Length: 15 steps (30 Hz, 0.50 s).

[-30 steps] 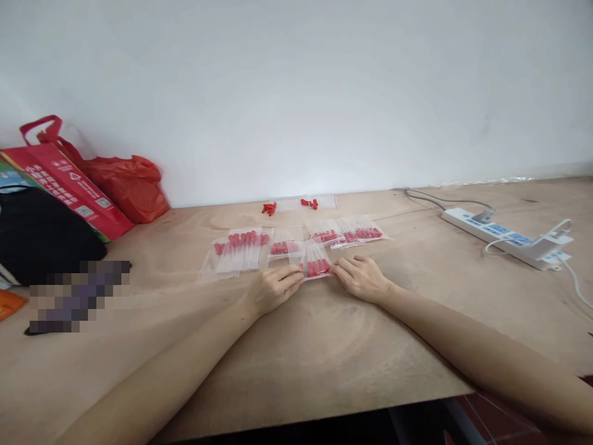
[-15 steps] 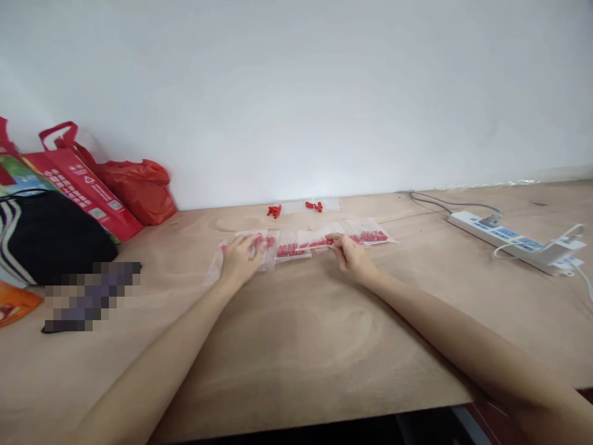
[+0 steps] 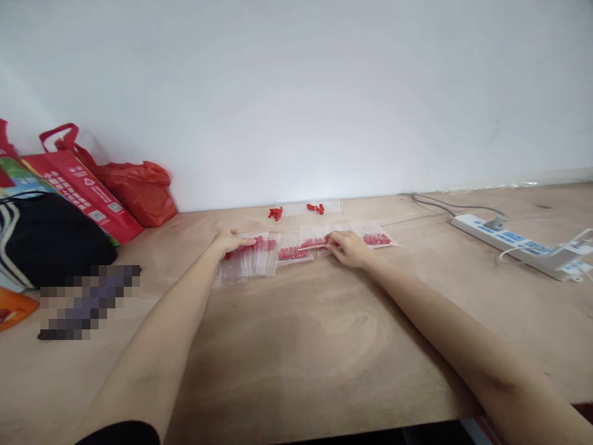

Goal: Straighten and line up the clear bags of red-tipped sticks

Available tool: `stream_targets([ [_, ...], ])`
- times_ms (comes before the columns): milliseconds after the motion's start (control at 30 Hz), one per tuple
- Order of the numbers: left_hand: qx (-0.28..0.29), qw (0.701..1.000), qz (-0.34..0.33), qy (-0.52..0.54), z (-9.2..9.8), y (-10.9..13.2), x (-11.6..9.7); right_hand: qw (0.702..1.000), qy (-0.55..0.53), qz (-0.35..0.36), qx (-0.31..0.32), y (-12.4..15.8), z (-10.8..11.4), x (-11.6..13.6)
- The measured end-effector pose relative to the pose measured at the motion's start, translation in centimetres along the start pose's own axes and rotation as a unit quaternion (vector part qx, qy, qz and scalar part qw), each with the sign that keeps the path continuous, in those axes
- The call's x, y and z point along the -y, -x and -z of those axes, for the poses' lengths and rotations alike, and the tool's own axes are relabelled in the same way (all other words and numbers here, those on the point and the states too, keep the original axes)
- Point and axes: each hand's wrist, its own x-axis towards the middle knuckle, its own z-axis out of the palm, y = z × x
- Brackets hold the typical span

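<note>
My left hand (image 3: 230,242) lies on the left stack of clear plastic bags (image 3: 254,262) holding red pieces, its thumb stretched to the right across them and apart from the fingers. My right hand (image 3: 346,247) is closed at the fingertips on the edge of a clear bag of red pieces (image 3: 311,238). Between the two hands lies another bag with a row of red pieces (image 3: 291,253). Just right of my right hand, a further bag with red pieces (image 3: 377,238) rests on the table. What the red pieces are is too small to tell.
Loose red pieces (image 3: 275,213) and a clear bag (image 3: 296,209) lie near the wall. At left stand red bags (image 3: 139,191) and a black striped bag (image 3: 60,238), with a blurred-out dark object (image 3: 92,303) before them. A white power strip (image 3: 509,240) with cables lies at right.
My left hand has shifted left and slightly back, baring more of the left stack, with its thumb now stretched out. My right hand stays at the same bag.
</note>
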Motion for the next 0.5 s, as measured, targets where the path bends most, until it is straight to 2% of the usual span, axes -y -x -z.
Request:
stream_targets([
  [133,0.005,0.998,0.0,0.055,0.0,-0.1,-0.5,0.993,0.104,0.007,-0.061,1.4,0.5,0.5],
  [267,0.027,0.99,-0.005,0.14,0.9,1.4,-1.6,0.988,0.105,0.033,-0.111,3.7,0.9,1.0],
  [333,0.051,0.97,-0.023,0.235,1.7,2.8,-2.5,0.989,0.077,0.04,-0.122,4.8,1.2,1.6],
  [400,0.063,0.947,-0.07,0.307,2.2,4.6,-3.6,0.991,0.021,0.036,-0.125,5.4,1.5,2.6],
  [500,0.067,0.924,-0.156,0.342,2.0,7.9,-5.5,0.985,-0.103,-0.019,-0.135,5.2,1.8,4.7],
])
